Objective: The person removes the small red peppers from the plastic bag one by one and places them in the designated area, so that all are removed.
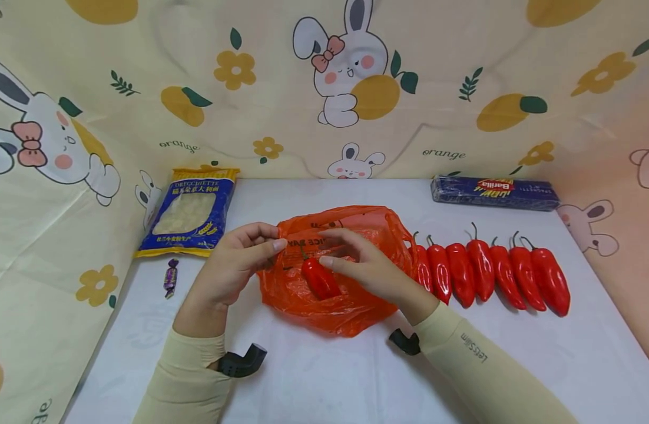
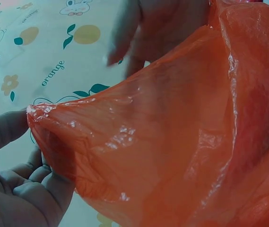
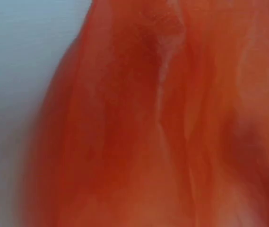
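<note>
An orange-red plastic bag (image 1: 351,315) lies open in the middle of the table, with one red pepper (image 1: 320,280) in its mouth. My left hand (image 1: 242,253) pinches the bag's left edge between thumb and fingers; the left wrist view shows that corner of the bag (image 2: 91,127) pulled out taut. Over the opening is my right hand (image 1: 364,262), its fingers loosely bent and its thumb tip close beside the pepper's top. Nothing shows in its grasp. Blurred orange plastic (image 3: 139,123) fills most of the right wrist view and hides the right hand there.
Several red peppers (image 1: 480,268) stand in a row right of the bag, the nearest overlapped by its edge. A blue Barilla spaghetti box (image 1: 494,193) lies at the back right. Left are a blue-yellow orecchiette pack (image 1: 189,212) and a purple wrapped candy (image 1: 170,278).
</note>
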The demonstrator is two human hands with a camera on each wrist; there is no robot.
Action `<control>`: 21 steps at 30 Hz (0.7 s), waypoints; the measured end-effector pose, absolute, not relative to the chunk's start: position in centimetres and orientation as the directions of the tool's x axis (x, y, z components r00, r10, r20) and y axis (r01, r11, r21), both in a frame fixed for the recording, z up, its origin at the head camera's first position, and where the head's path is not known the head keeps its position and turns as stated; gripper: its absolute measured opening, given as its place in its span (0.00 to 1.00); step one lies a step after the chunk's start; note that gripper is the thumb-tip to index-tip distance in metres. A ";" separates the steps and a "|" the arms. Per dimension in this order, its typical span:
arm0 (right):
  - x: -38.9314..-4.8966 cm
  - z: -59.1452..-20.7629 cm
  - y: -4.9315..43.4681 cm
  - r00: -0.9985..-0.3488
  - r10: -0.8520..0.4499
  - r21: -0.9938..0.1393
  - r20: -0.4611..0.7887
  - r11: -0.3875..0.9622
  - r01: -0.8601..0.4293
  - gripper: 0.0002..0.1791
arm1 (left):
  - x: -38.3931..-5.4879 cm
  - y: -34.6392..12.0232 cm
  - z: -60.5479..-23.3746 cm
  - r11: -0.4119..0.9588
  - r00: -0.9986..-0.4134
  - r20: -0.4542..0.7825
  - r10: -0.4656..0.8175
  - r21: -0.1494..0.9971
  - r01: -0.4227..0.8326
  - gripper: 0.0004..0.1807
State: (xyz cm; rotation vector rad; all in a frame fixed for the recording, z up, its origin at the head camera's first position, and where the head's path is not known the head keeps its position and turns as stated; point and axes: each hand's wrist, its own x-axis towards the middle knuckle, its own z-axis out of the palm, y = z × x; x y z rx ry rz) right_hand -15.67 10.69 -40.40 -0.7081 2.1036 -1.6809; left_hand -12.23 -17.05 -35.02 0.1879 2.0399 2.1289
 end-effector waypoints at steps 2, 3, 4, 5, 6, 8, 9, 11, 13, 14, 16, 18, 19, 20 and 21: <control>-16.0 -40.8 10.2 -0.802 -0.597 -0.971 0.011 0.185 -0.150 0.32 | -12.3 -17.0 -35.0 -0.035 -0.974 -0.035 0.224 0.998 -0.044 0.06; -16.2 -41.0 10.0 -0.796 -0.606 -0.966 0.000 0.205 -0.157 0.31 | -12.3 -17.1 -35.0 -0.034 -0.974 -0.034 0.225 0.998 -0.043 0.06; -16.4 -41.2 9.8 -0.788 -0.616 -0.959 -0.012 0.230 -0.165 0.31 | -12.3 -17.1 -35.0 -0.035 -0.973 -0.034 0.227 0.998 -0.043 0.06; -16.5 -41.3 9.6 -0.779 -0.626 -0.951 -0.026 0.257 -0.174 0.31 | -12.3 -17.1 -35.0 -0.035 -0.973 -0.033 0.228 0.999 -0.042 0.06; -16.7 -41.5 9.5 -0.772 -0.634 -0.939 -0.038 0.286 -0.189 0.31 | -12.3 -17.1 -35.1 -0.035 -0.973 -0.033 0.230 0.999 -0.042 0.06; -17.0 -41.9 9.2 -0.760 -0.647 -0.909 -0.065 0.351 -0.222 0.29 | -12.3 -17.1 -35.1 -0.039 -0.973 -0.033 0.230 0.998 -0.043 0.06; -17.1 -42.0 9.0 -0.753 -0.654 -0.894 -0.075 0.379 -0.240 0.28 | -12.3 -17.1 -35.2 -0.042 -0.972 -0.033 0.231 0.998 -0.044 0.06; -17.3 -42.4 8.8 -0.743 -0.661 -0.856 -0.101 0.439 -0.274 0.26 | -12.4 -17.2 -35.2 -0.048 -0.972 -0.031 0.232 0.998 -0.043 0.05; -17.5 -42.8 8.6 -0.728 -0.675 -0.809 -0.121 0.493 -0.322 0.24 | -12.4 -17.2 -35.3 -0.053 -0.972 -0.030 0.232 0.998 -0.044 0.05; -17.5 -43.0 8.5 -0.724 -0.677 -0.785 -0.136 0.519 -0.338 0.23 | -12.4 -17.3 -35.4 -0.054 -0.972 -0.031 0.231 0.998 -0.044 0.05; -17.6 -43.3 8.3 -0.715 -0.681 -0.748 -0.158 0.555 -0.364 0.22 | -12.4 -17.3 -35.4 -0.054 -0.973 -0.031 0.229 0.998 -0.044 0.05; -17.6 -43.4 8.1 -0.709 -0.684 -0.730 -0.172 0.572 -0.374 0.21 | -12.4 -17.3 -35.5 -0.053 -0.974 -0.034 0.224 0.997 -0.047 0.05; -17.6 -43.4 8.0 -0.711 -0.679 -0.726 -0.180 0.580 -0.370 0.21 | -12.4 -17.3 -35.5 -0.053 -0.974 -0.034 0.222 0.997 -0.047 0.05; -17.5 -43.4 8.0 -0.713 -0.677 -0.724 -0.185 0.584 -0.367 0.21 | -12.4 -17.3 -35.4 -0.053 -0.975 -0.034 0.221 0.998 -0.046 0.05; -17.6 -43.3 7.9 -0.711 -0.679 -0.726 -0.182 0.581 -0.369 0.21 | -12.4 -17.2 -35.4 -0.053 -0.975 -0.033 0.221 0.998 -0.045 0.05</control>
